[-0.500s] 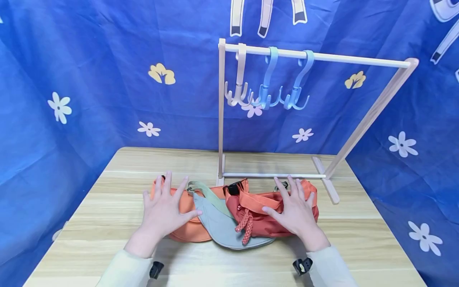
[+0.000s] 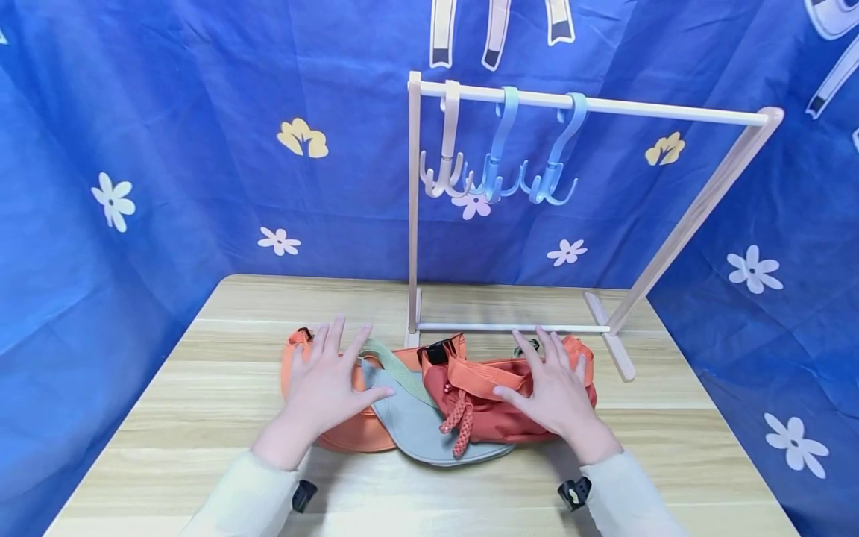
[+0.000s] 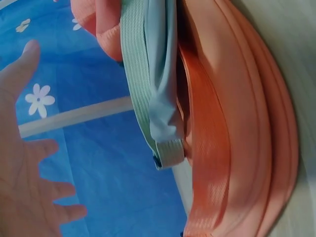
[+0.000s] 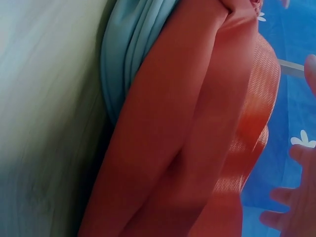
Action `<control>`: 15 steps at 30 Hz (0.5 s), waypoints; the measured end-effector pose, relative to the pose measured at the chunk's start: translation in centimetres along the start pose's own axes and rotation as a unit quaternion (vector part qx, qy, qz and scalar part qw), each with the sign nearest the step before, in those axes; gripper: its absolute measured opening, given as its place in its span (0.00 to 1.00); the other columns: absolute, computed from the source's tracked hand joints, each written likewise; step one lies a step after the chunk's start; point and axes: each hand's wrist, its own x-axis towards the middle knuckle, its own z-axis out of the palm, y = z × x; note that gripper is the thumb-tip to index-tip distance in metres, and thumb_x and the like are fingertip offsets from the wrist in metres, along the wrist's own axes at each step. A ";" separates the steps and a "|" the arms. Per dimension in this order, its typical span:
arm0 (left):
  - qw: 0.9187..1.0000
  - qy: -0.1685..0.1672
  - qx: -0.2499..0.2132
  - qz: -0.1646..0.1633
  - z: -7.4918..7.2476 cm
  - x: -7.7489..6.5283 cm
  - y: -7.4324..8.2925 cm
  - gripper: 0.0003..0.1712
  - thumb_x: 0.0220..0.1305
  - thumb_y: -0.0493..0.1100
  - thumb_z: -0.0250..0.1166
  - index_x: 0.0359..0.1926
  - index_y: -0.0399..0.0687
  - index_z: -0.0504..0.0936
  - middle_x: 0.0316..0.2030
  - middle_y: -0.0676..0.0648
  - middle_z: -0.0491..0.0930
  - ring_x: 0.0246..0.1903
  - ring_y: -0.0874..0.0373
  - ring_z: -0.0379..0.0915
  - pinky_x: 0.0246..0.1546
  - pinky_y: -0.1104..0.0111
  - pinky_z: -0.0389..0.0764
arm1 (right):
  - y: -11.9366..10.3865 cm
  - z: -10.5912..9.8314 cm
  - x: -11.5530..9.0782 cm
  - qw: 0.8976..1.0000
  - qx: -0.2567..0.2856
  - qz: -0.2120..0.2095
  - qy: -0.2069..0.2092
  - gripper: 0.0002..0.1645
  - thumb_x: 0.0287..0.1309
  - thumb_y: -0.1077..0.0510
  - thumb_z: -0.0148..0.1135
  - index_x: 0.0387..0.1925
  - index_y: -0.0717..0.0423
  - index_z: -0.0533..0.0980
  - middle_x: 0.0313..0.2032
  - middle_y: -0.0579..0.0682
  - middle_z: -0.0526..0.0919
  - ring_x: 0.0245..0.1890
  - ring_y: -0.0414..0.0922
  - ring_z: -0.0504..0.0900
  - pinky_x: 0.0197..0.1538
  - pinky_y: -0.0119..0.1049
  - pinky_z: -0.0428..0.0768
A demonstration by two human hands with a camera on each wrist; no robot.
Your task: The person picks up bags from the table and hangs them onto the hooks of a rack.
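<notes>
Three soft bags with straps lie overlapped in a row on the table. The orange bag (image 2: 357, 436) is at the left, a grey-blue bag (image 2: 412, 425) in the middle, and a red bag (image 2: 506, 426) with an orange strap (image 2: 485, 379) and braided cords lies on top at the right. My left hand (image 2: 325, 391) hovers with spread fingers over the orange bag; the left wrist view shows a gap between them. Over the red bag, my right hand (image 2: 555, 391) is held likewise, fingers spread, palm down. Neither holds anything. A black buckle (image 2: 438, 351) shows between the hands.
Behind the bags stands a rack (image 2: 698, 198) with a white top rail (image 2: 644, 110). From the rail hang a white hook (image 2: 448, 142) and two blue hooks (image 2: 498, 149), each with several prongs. Blue patterned cloth (image 2: 201, 149) surrounds the wooden table (image 2: 181, 418).
My left hand has shifted a little to the right over the orange bag, baring more of its left end. My right hand has barely moved, and the bags lie as before.
</notes>
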 end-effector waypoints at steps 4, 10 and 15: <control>1.000 0.003 -0.014 0.014 0.1 0.6 0.7 0.60 0.42 0.79 0.61 0.72 0.55 0.59 0.70 0.35 0.50 0.67 0.34 0.47 0.58 0.33 0.45 | 0.4 0.1 0.0 1.000 0.000 -0.007 -0.001 0.58 0.45 0.20 0.56 0.73 0.36 0.50 0.70 0.59 0.52 0.69 0.62 0.49 0.55 0.76 0.45; 0.999 0.006 -0.031 0.033 0.3 1.6 1.8 0.60 0.41 0.79 0.62 0.71 0.55 0.60 0.70 0.37 0.52 0.66 0.38 0.50 0.58 0.36 0.51 | 1.1 0.1 0.2 1.000 0.000 -0.016 -0.004 0.59 0.44 0.20 0.57 0.73 0.33 0.49 0.70 0.58 0.54 0.69 0.60 0.50 0.56 0.75 0.47; 0.998 0.004 -0.047 0.044 0.9 2.3 2.5 0.60 0.41 0.79 0.63 0.71 0.54 0.61 0.70 0.39 0.54 0.67 0.40 0.51 0.59 0.40 0.54 | 1.8 -0.1 0.2 0.999 0.005 -0.031 -0.005 0.58 0.44 0.20 0.56 0.73 0.34 0.50 0.70 0.57 0.55 0.70 0.56 0.51 0.57 0.73 0.49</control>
